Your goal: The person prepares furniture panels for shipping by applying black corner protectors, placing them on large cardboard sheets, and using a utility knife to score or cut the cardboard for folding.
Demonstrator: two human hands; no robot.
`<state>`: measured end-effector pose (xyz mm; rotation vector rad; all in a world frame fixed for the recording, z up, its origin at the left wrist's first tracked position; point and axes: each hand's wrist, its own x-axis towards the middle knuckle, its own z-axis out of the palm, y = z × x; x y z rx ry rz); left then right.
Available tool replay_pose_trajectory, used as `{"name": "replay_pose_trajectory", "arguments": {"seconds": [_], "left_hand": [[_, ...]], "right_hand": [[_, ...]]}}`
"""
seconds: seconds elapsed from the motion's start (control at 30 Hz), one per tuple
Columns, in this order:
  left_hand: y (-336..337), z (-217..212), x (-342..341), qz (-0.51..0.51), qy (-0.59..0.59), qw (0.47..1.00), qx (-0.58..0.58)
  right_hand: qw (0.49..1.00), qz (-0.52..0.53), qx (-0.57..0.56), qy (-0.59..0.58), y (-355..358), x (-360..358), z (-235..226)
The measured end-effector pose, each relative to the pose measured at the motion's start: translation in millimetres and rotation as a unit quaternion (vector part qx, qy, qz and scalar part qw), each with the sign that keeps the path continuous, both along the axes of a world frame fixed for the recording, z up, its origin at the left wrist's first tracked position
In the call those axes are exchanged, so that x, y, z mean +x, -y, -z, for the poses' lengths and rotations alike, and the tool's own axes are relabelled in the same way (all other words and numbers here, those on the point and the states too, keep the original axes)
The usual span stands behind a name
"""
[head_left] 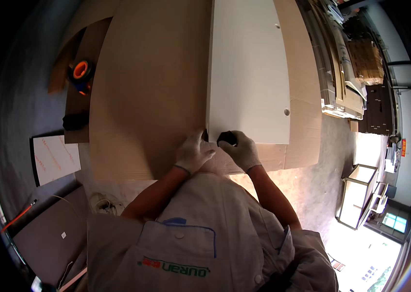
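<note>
A long white panel (249,73) lies on a sheet of cardboard (152,73), its near end close to my body. Two small round holes show along its right side. My left hand (193,155), in a pale glove, is curled round the panel's near left corner; a dark bit shows by its fingertips. My right hand (243,150), gloved too, pinches a small black angular piece (226,138) over the near end of the panel, just right of that corner. The exact kind of this piece cannot be made out.
At the left, a tape dispenser with an orange core (81,70) rests on a brown board (76,107). A white sheet with red marks (55,158) lies lower left. Stacked boards (341,92) stand at the right, with a framed stand (358,194) nearer.
</note>
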<state>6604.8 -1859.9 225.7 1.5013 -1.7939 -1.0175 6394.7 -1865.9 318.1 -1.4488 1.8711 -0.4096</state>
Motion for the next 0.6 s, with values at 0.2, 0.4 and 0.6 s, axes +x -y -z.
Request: {"name": "replay_pose_trajectory", "arguments": {"seconds": [0.2,0.4,0.6], "left_hand": [[16.0,66.0,-44.8,-0.031,0.194,0.979,-0.050],[11.4,54.4,-40.2,-0.055,0.230,0.969,-0.075],[10.1,58.7,-37.3,-0.068,0.153,0.982,-0.090]], "right_hand": [[0.985,-0.100,-0.081,-0.111,11.6,26.5,18.6],[0.980,-0.103,-0.057,-0.159,19.7,37.5,24.7],[0.980,-0.060,-0.057,-0.183,10.2,45.7,37.0]]}}
